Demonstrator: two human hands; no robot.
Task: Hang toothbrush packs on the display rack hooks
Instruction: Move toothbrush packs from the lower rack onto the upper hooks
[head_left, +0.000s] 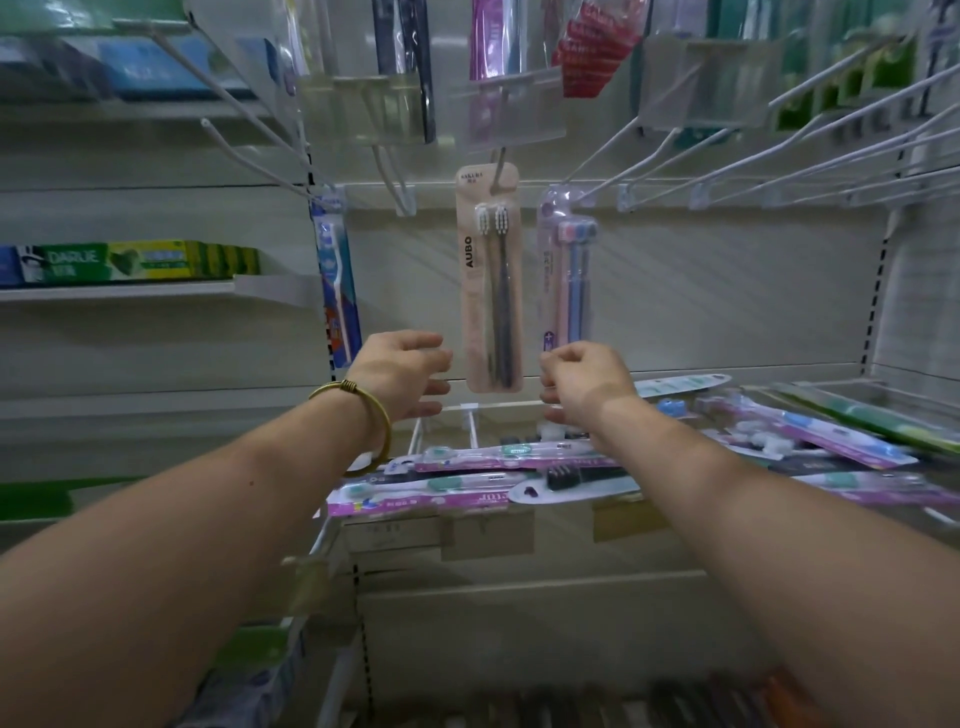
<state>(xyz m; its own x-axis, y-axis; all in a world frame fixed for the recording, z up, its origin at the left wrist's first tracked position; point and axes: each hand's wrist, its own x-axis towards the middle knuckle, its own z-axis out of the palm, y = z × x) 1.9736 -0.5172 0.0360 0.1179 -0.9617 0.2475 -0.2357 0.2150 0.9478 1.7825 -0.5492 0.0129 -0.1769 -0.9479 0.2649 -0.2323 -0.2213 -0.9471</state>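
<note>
Setting: shop display rack, beige back panel (701, 291), dim light. To the left, a shelf of toothpaste boxes (140, 260).

Task item: a beige toothbrush pack (488, 291) (printed "AUBO", two brushes inside) hangs upright from a centre hook (500, 166). Its lower end sits between the two hands.

Neighbours: a lilac pack (569, 280) hangs just beside it on the right. A blue pack (337, 280) hangs well apart on the left, at the panel edge.

Left hand (402, 374): fingers relaxed and spread, holding nothing, near the beige pack's lower left edge but apart from it. There is a gold bangle (363, 410) on the wrist.

Right hand (584, 376): back to the camera, fingers curled inward, nothing visible in them. It sits just right of the pack and overlaps the lilac pack's bottom.

Obstructions: loose packs (467, 483) lie flat in a pile across the lower wire hooks, under both wrists. Overhead, clear label holders (706, 83) hang in front of the upper row. White wire hooks (779, 140) fan out at upper right.
</note>
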